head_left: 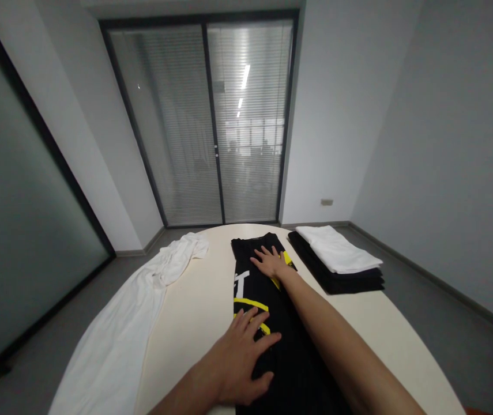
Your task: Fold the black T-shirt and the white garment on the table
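A black T-shirt (pixel 298 351) with yellow and white print lies partly folded into a long strip on the table. My left hand (pixel 244 354) rests on its near left part, over the yellow print, with the fingers spread. Farther up, near the collar end, my right hand (pixel 270 262) lies flat on the fabric with its fingers apart. Neither hand grips the cloth. My right forearm covers part of the shirt's right side, and its lower end runs out of view at the bottom.
The pale rounded table (pixel 189 305) carries a crumpled white garment (pixel 120 328) along its left edge, hanging partly over. At the right stands a stack of folded black clothes (pixel 337 282), topped by a folded white one (pixel 337 248). Glass doors with blinds (pixel 203 127) are beyond.
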Tool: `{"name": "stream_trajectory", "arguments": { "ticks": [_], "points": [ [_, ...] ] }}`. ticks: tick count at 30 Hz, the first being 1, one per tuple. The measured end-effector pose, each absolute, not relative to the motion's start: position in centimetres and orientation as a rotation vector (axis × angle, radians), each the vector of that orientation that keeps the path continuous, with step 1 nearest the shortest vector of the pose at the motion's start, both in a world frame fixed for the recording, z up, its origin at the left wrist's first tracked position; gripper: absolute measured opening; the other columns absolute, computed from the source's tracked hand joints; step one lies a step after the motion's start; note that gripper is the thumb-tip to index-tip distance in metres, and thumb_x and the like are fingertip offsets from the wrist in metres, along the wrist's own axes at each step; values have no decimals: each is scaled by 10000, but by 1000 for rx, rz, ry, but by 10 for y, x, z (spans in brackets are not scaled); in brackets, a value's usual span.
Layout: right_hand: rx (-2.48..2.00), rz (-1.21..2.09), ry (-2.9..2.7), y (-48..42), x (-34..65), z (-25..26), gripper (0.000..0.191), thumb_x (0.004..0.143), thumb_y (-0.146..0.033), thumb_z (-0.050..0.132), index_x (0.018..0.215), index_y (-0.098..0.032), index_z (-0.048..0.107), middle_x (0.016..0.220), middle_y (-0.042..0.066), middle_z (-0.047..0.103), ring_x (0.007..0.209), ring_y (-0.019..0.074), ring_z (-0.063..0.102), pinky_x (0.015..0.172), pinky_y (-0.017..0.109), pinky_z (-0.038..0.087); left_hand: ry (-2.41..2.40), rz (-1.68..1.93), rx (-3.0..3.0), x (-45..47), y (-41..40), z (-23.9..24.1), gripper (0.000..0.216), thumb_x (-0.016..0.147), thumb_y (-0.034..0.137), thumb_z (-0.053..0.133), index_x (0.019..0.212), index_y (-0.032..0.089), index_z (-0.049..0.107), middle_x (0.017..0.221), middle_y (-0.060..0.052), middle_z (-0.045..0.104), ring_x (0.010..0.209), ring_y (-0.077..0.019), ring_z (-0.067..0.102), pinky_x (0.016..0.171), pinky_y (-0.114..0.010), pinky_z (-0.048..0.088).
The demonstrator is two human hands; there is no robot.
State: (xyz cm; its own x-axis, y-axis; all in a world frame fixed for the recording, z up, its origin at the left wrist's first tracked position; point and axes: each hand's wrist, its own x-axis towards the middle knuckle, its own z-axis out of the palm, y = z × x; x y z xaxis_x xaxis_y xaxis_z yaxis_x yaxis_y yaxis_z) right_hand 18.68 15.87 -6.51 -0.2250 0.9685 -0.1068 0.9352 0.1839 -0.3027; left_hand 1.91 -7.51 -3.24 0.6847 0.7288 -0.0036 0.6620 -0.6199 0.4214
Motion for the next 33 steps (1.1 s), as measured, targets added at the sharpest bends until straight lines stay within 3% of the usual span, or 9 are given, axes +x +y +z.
{"name": "stream_trajectory", "arguments": {
  "ticks": [7, 10, 13, 15, 17, 20, 22, 27, 33],
  "points": [
    [-2006, 404, -2222, 175, 193, -68, 697, 974, -663, 277, 1573, -308, 303, 1670, 20, 162, 1511, 435, 20, 1168, 669, 38, 1118, 278, 2608, 9, -65, -34, 698, 851, 291, 652, 1504, 315, 405, 1602, -114, 322, 1469, -346, 287, 1195, -614, 191],
    [-2034, 426, -2148, 182, 198, -70, 693, 975, -664, 274, 1567, -306, 321, 1671, 23, 157, 1512, 434, 10, 1169, 668, 21, 1065, 329, 2673, 5, -62, -31, 551, 906, 233, 581, 1440, 313, 471, 1475, -86, 479, 1359, -276, 428, 1169, -492, 305],
    [-1974, 480, -2142, 184, 203, -69, 659, 984, -647, 289, 1543, -310, 377, 1661, 28, 202, 1511, 435, 45, 1159, 686, 35, 1052, 333, 2687, 4, -63, -25, 355, 945, 267, 540, 1299, 276, 567, 1267, -77, 607, 1161, -242, 552, 1030, -396, 429],
    [-1859, 459, -2154, 180, 209, -65, 603, 1005, -596, 295, 1502, -293, 450, 1627, 52, 302, 1500, 423, 144, 1148, 687, 112, 1112, 303, 2668, 4, -66, -19, 236, 951, 333, 542, 1159, 243, 608, 1114, -69, 659, 1024, -233, 599, 934, -377, 457],
    [-1745, 411, -2172, 172, 217, -59, 540, 1027, -527, 295, 1423, -260, 545, 1547, 80, 443, 1459, 372, 292, 1151, 609, 214, 1179, 238, 2632, 5, -70, -13, 216, 914, 408, 595, 1038, 232, 613, 978, -44, 684, 910, -227, 623, 849, -361, 463],
    [-1662, 321, -2218, 154, 233, -51, 476, 1030, -465, 337, 1263, -208, 662, 1378, 112, 603, 1316, 286, 489, 1112, 429, 334, 1227, 93, 2547, 5, -77, -4, 299, 827, 463, 686, 1012, 247, 596, 790, 16, 680, 739, -202, 628, 701, -308, 435],
    [-1639, 241, -2235, 138, 243, -48, 429, 1017, -448, 386, 1174, -204, 702, 1289, 110, 652, 1224, 270, 552, 1042, 379, 391, 1212, 28, 2479, 4, -81, 0, 337, 791, 443, 721, 1036, 260, 580, 723, 51, 666, 660, -175, 612, 631, -274, 390],
    [-1591, 205, -2224, 95, 258, -47, 314, 981, -393, 480, 1090, -228, 723, 1198, 92, 678, 1145, 261, 591, 953, 353, 435, 1158, -3, 2303, -4, -86, 4, 406, 728, 356, 775, 1054, 264, 552, 741, 75, 640, 659, -137, 576, 576, -232, 328],
    [-1457, 234, -2265, 48, 262, -49, 221, 886, -314, 652, 1052, -178, 704, 1062, 109, 679, 996, 234, 625, 909, 334, 463, 1067, 4, 2030, -8, -90, 5, 492, 729, 318, 779, 1157, 257, 543, 886, 52, 645, 655, -104, 538, 565, -207, 354]
  ]
}}
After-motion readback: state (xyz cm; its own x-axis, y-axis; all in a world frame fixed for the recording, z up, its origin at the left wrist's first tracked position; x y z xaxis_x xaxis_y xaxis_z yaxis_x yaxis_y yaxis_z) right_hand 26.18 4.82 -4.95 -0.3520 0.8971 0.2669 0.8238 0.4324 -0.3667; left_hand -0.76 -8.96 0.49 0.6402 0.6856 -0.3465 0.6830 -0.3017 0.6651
